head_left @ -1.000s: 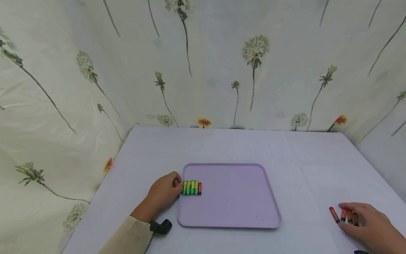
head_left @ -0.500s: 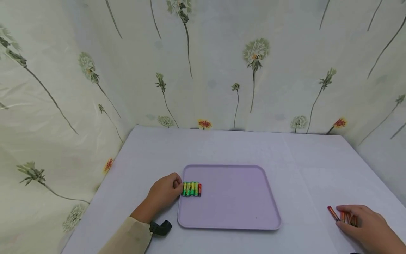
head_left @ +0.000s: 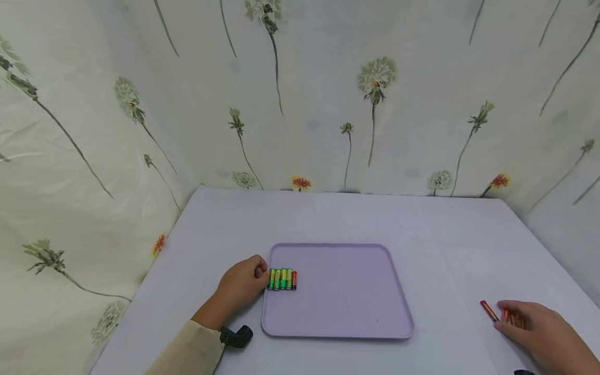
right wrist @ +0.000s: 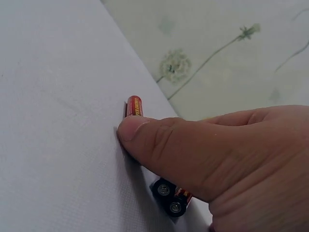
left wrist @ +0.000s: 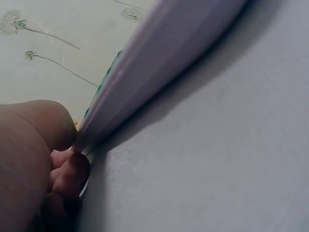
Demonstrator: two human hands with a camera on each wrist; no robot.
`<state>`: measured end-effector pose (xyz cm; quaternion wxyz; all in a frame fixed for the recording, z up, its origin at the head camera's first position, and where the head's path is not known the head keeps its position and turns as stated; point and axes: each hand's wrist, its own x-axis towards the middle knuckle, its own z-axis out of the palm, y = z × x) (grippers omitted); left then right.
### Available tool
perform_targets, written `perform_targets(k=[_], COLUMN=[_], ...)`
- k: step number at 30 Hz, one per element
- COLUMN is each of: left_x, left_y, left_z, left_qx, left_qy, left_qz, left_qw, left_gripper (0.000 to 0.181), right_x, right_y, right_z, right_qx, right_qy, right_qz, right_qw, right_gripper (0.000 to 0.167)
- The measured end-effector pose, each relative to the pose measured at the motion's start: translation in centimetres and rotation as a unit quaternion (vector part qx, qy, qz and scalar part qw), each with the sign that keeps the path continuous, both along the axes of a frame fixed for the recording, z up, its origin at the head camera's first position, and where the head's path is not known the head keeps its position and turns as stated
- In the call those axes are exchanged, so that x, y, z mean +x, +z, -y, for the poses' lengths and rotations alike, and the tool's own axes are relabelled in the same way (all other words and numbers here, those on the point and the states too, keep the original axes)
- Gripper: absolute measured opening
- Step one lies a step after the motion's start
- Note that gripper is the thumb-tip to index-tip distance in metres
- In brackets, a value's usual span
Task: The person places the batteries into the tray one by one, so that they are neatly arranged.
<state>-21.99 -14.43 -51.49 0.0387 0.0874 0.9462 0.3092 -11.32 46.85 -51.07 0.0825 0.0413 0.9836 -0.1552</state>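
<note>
— Your right hand (head_left: 546, 328) is bunching its red batteries (head_left: 514, 319) tighter than before, and the loose red battery (head_left: 489, 311) is lying slightly farther forward on the white cloth (head_left: 445, 271).
— What else is the head view showing?
— Your left hand (head_left: 241, 285) is gripping the left rim of the lilac tray (head_left: 347, 297); by that rim, four green batteries (head_left: 280, 279) and a single red battery (head_left: 294, 280) are lying side by side.
— And the left wrist view?
— Your thumb and fingers are pinching the tray's edge.
— The right wrist view?
— Your thumb is overlapping one red battery; two battery ends (right wrist: 164, 189) are showing beneath. You are holding the bunch between thumb and fingers.
</note>
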Motion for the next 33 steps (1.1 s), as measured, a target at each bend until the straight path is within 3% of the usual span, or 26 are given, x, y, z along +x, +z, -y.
perform_targets(k=[15, 22, 29, 33], left_x=[0.0, 0.0, 0.0, 0.1], left_y=[0.1, 0.2, 0.3, 0.3], left_z=[0.1, 0.0, -0.2, -0.3], left_qx=[0.008, 0.003, 0.001, -0.001], left_qy=[-0.007, -0.006, 0.002, 0.006], left_qz=[0.001, -0.003, 0.005, 0.008], left_qw=[0.9999, 1.0000, 1.0000, 0.9999], left_gripper=[0.010, 0.010, 0.010, 0.011], right_x=[0.1, 0.2, -0.2, -0.7], right_y=[0.1, 0.4, 1.5, 2.1], right_z=[-0.3, -0.1, 0.7, 1.4], right_qx=[-0.028, -0.050, -0.047, -0.051], right_qy=[-0.061, -0.079, -0.059, -0.069], right_qz=[0.052, 0.025, -0.007, -0.004], right_qw=[0.9964, 0.9954, 0.9971, 0.9963], right_gripper=[0.094, 0.094, 0.090, 0.091])
